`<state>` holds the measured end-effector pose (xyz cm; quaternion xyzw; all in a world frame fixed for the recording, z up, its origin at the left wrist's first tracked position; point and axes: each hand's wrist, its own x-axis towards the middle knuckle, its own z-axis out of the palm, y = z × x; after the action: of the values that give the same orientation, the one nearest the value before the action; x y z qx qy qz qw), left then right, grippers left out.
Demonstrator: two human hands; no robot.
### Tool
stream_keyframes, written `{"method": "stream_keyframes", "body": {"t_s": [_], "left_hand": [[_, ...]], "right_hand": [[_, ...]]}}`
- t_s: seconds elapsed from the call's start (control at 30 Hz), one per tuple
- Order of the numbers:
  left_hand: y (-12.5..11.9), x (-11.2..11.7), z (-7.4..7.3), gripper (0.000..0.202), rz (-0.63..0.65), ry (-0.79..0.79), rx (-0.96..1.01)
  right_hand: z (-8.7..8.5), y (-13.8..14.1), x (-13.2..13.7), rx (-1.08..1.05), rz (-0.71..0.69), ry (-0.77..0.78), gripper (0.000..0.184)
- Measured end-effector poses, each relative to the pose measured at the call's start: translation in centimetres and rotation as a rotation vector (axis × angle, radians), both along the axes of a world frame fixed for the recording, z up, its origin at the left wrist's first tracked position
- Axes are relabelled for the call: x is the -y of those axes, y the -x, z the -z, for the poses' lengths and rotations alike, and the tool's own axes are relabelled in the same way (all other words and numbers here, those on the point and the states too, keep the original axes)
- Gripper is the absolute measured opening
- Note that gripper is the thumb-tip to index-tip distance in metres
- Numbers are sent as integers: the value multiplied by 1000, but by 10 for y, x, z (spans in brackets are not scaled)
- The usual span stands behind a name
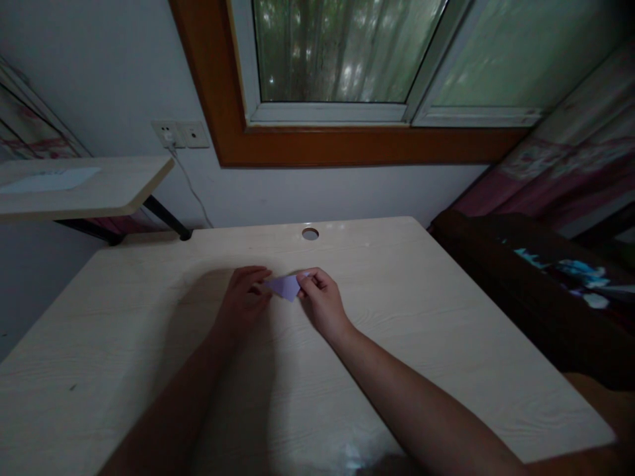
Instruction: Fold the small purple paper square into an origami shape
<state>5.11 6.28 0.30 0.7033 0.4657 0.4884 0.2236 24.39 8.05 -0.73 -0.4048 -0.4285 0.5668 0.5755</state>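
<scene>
Between my two hands, above the pale wood-grain desk (317,370), is a small folded piece of purple paper (285,287) with pointed corners. My right hand (321,297) pinches its right end between thumb and fingers. At the paper's narrow left tip is my left hand (245,294), its thumb and fingertips curved around that point with a gap between them and the palm. Whether the left fingertips press the tip firmly is hard to see in the dim light.
A round cable hole (310,234) lies near the desk's back edge. To the left, a raised shelf (149,182) on black legs carries a white sheet (52,180). A white cable (191,185) runs down from the wall socket (169,134). Dark furniture (520,277) stands beyond the right edge.
</scene>
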Motion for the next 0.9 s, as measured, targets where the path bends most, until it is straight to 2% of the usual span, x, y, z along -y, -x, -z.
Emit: {"method": "stream_keyframes", "body": {"t_s": [0.1, 0.2, 0.27, 0.33, 0.43, 0.53, 0.67, 0.9], "left_hand": [[1, 0, 1, 34, 53, -122, -124], [4, 1, -1, 25, 83, -138, -159], [4, 2, -3, 17, 69, -78, -128], [4, 3, -5, 11, -14, 35, -87], [4, 3, -6, 17, -79, 225, 12], [4, 3, -5, 21, -62, 359, 122], [2, 4, -8, 25, -14, 402, 115], [0, 5, -15, 28, -20, 422, 137]], "right_hand": [[0, 1, 2, 64, -62, -7, 18], [-1, 2, 5, 133, -86, -30, 19], [-2, 4, 6, 142, -68, -52, 21], [-4, 5, 7, 129, -36, -78, 23], [-5, 5, 8, 165, -17, -117, 27], [-5, 5, 8, 281, -75, -155, 26], [-3, 5, 9, 309, -167, -138, 30], [-3, 6, 10, 279, -188, -104, 31]]}}
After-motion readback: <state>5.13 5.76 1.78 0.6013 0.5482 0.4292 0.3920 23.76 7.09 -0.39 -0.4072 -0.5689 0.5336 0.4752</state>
